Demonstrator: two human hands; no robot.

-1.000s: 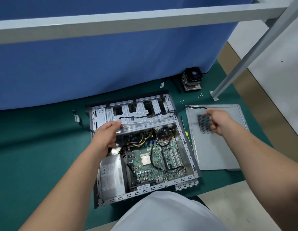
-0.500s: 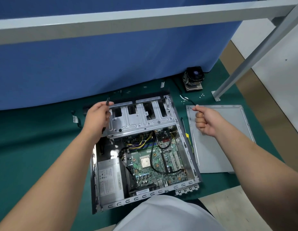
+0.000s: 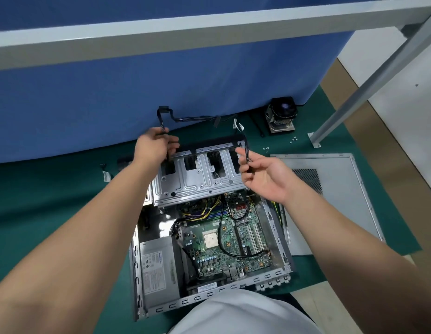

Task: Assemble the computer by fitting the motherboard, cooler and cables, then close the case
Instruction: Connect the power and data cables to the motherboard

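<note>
1. The black bundled cable (image 3: 192, 118) arcs above the open grey metal computer case (image 3: 277, 225) on the green mat (image 3: 41, 201).
2. The left hand (image 3: 153, 147) grips one end; the right hand (image 3: 262, 174) pinches the other.
3. The green motherboard (image 3: 233, 239) lies inside, partly hidden under the drive cage (image 3: 197, 179).
4. The black cooler (image 3: 280, 115) stands by the blue wall.

black cable (image 3: 197, 118) now lifted in an arc above the drive cage (image 3: 200, 174), left hand (image 3: 154, 145) raised gripping one end, right hand (image 3: 262, 174) pinching the other
</note>
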